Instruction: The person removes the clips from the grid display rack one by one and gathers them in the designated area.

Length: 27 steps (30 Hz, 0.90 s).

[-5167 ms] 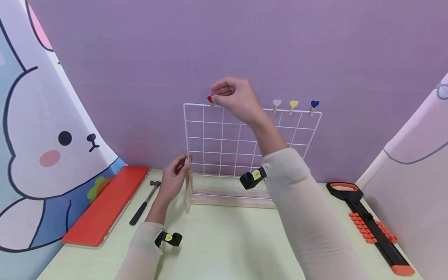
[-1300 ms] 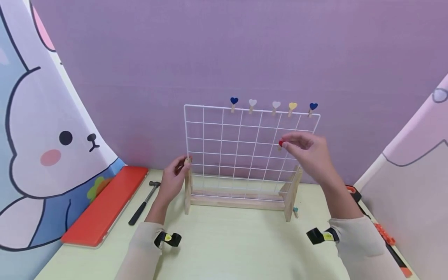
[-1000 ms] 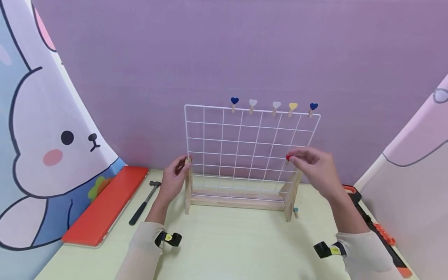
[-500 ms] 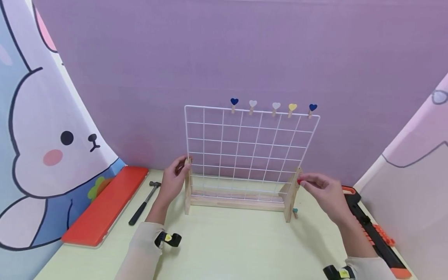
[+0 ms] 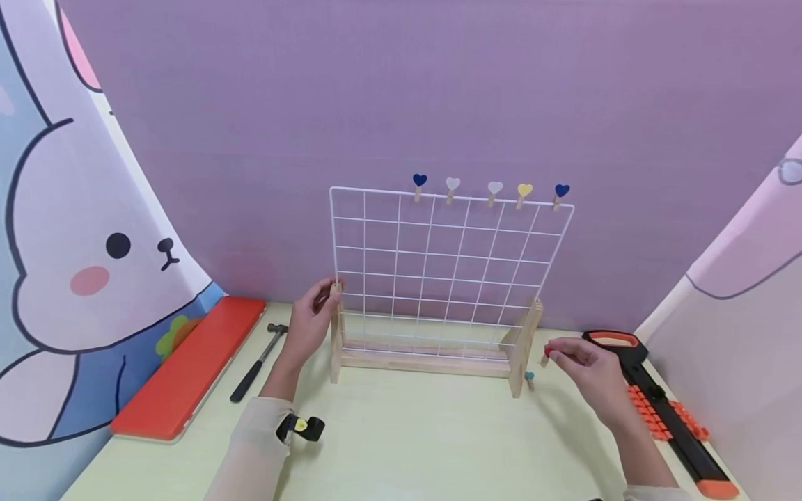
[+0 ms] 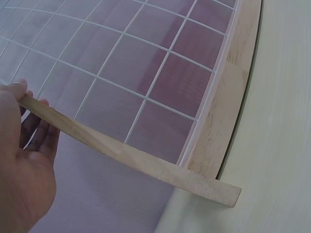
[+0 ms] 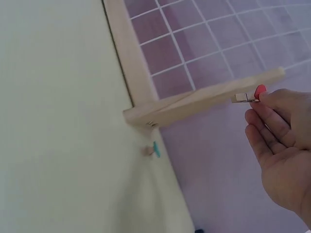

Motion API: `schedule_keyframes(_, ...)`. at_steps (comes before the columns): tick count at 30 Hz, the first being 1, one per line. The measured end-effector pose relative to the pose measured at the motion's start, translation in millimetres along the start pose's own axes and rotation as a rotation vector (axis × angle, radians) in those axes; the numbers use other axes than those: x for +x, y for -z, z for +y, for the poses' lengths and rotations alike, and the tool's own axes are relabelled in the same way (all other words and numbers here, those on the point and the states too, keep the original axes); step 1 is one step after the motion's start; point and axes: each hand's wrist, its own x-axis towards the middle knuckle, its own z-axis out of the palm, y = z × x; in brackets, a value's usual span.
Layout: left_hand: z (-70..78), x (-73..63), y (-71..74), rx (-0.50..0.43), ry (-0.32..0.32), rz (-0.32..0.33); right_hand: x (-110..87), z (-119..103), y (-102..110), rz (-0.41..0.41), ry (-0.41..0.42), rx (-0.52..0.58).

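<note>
A white wire grid (image 5: 438, 257) stands in a wooden base (image 5: 426, 362). Several small clothespins with hearts are clipped along its top bar: a dark blue one (image 5: 419, 181) leftmost, two white ones, a yellow one (image 5: 524, 191) and another dark blue one at the right. My left hand (image 5: 308, 316) grips the top of the left wooden upright (image 6: 131, 155), fingers behind it. Right of the base, my right hand (image 5: 592, 376) pinches a red heart clothespin (image 7: 259, 91) between thumb and forefinger, above the table. A teal heart clothespin (image 7: 155, 149) lies on the table beside the right upright.
To the left lie a hammer (image 5: 260, 362) with a dark handle and a long red case (image 5: 194, 369). A black and orange tool (image 5: 658, 396) lies along the right side. A purple backdrop (image 5: 401, 90) rises behind the grid.
The red clothespin has come off the grid's top left, and my right hand has carried it right and down, past the right upright. My left hand has stayed on the left upright.
</note>
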Motion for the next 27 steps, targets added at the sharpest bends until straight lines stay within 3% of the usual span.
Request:
schedule_keyframes(16, -2.2, 0.1, -0.3, 0.006, 0.007, 0.003, -1.9, 45, -5, 0.005, -0.122, -0.03)
schedule_keyframes(27, -2.4, 1.3, -0.8, -0.011, 0.0, 0.009, 0.9, 65, -8, -0.025, -0.147, -0.121)
